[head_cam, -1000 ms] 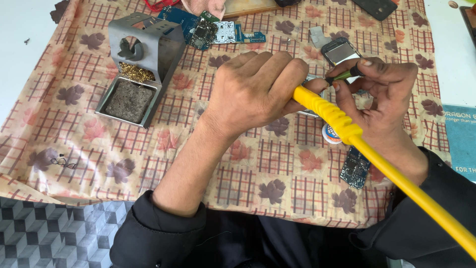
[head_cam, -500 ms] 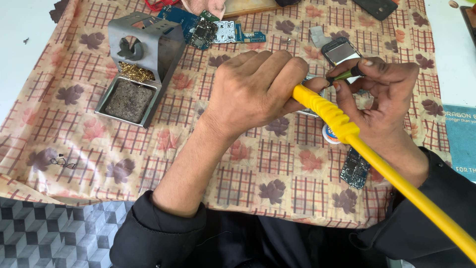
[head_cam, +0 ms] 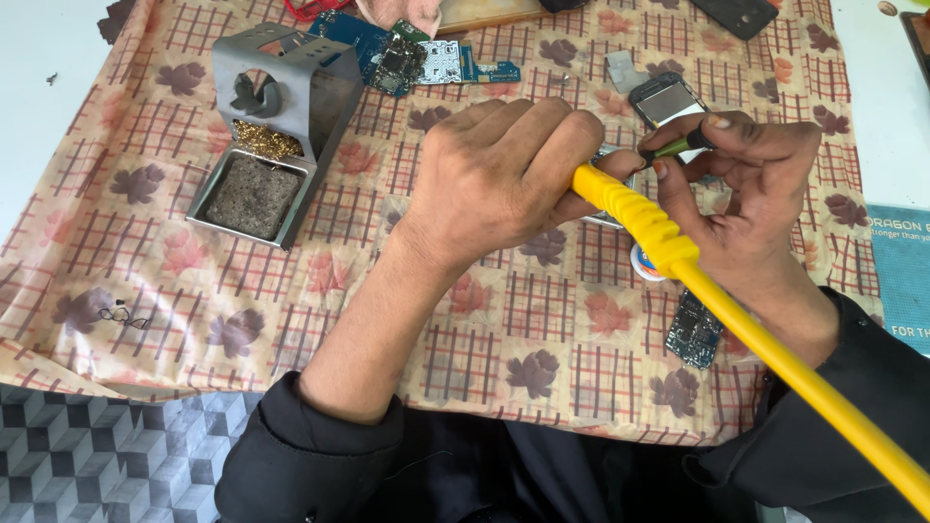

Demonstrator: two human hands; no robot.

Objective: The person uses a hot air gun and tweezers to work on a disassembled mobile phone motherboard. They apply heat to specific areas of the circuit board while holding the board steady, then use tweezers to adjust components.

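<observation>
Next to nothing differs from the frame a second ago: both hands stay where they were, and the yellow iron keeps the same slant toward the lower right. Only the view sits a shade differently.

The left hand [head_cam: 504, 179] is clamped in a fist around the ribbed grip of the yellow iron [head_cam: 668, 247]; its tip is hidden behind the knuckles, and its cable runs off the lower right corner. The right hand [head_cam: 751, 189] pinches a thin green tool [head_cam: 675, 148] between thumb and forefinger, fingers closed on it, just beside the iron's grip. Both work over a small part that the hands mostly hide, so what it is cannot be told.

The surface is a beige cloth [head_cam: 504, 339] with red checks and brown leaves, spread over a white table [head_cam: 39, 116]. On it, upper left, stands a grey metal stand [head_cam: 281, 107] with brass wool and a dark sponge. Blue boards [head_cam: 417, 58] lie at the top, a phone frame [head_cam: 664, 99] just above the right hand, and a dark board [head_cam: 695, 329] under the cable. A teal mat [head_cam: 901, 271] shows at the right edge. Grey cube-patterned floor [head_cam: 87, 455] shows lower left.
</observation>
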